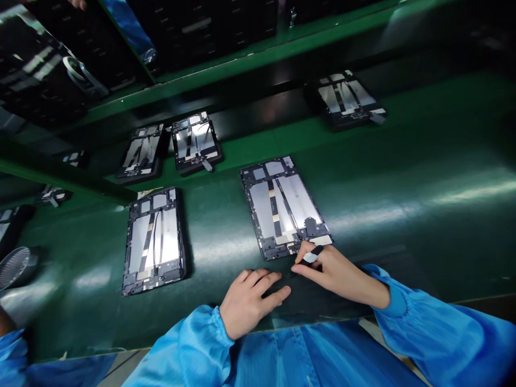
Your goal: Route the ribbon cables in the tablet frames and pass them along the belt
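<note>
An opened tablet (288, 207) lies in front of me, its silver battery area, dark flat cables and black edge parts exposed. At its lower right corner my right hand (328, 269) is closed in a pinch around a small black-and-white object (313, 254); the fingers hide most of it, and its kind is unclear. My left hand (253, 301) rests on the green table just below the tablet's lower edge, fingers stretched out and holding nothing. To the left is a second opened tablet (153, 242), with a similar layout of cables.
Along the back are more opened tablets, a pair at left (196, 140) and one at right (346, 99). A green post (68, 180) slants across the left side. A round ribbed cup (16, 269) stands at far left, near another person's blue sleeve (12, 349). Dark racks (209, 32) rise behind.
</note>
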Demonstrator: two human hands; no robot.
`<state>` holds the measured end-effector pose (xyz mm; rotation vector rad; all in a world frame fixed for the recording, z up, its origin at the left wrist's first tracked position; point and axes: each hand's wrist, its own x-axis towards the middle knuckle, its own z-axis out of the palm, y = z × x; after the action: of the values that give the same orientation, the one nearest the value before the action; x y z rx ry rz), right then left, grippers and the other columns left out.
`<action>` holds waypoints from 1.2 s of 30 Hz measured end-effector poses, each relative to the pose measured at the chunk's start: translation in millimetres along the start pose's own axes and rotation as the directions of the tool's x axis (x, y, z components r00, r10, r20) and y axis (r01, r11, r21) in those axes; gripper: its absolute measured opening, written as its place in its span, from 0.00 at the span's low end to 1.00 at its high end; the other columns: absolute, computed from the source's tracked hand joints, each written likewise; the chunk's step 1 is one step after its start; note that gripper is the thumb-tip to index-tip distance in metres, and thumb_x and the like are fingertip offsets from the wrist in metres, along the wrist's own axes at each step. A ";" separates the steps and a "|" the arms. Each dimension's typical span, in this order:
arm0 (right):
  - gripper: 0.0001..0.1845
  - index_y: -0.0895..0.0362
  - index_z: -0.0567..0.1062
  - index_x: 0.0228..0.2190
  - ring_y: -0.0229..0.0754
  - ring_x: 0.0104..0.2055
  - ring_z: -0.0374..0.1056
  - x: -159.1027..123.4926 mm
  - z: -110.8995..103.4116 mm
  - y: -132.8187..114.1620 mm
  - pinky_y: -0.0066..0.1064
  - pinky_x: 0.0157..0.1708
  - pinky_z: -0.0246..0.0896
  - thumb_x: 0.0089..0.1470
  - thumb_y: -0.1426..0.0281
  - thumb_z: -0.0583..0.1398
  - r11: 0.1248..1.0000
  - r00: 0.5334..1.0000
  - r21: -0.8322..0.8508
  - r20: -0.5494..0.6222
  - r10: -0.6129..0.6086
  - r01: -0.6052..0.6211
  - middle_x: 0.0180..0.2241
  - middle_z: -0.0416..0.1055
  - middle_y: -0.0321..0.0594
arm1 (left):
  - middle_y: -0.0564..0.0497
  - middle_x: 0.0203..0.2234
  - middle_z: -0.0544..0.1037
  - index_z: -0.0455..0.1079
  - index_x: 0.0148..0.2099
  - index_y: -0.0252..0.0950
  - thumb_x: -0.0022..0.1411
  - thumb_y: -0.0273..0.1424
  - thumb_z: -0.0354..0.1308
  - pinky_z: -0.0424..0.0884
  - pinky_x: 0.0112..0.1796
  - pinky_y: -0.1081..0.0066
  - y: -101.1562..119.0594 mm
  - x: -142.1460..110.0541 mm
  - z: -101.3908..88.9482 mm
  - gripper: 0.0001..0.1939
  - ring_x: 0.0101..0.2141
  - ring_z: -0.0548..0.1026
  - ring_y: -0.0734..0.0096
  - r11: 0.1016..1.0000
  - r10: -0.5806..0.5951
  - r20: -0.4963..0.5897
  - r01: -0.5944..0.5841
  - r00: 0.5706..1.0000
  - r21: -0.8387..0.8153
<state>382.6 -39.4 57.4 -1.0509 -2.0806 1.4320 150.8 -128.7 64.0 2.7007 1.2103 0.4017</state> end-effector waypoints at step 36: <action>0.13 0.60 0.70 0.31 0.44 0.26 0.75 77.7 -22.9 -19.6 0.28 0.22 0.72 0.55 0.62 0.60 0.905 0.915 0.251 0.310 0.259 -0.342 0.25 0.76 0.45 | 0.50 0.48 0.76 0.70 0.53 0.32 0.66 0.23 0.58 0.64 0.40 0.67 -29.9 9.9 -6.1 0.14 0.45 0.69 0.65 0.997 -0.050 -0.203 0.062 0.978 0.055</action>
<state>342.0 30.5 77.7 -1.1402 -1.8375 2.0789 134.2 -101.4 64.2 2.7232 1.3686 0.6543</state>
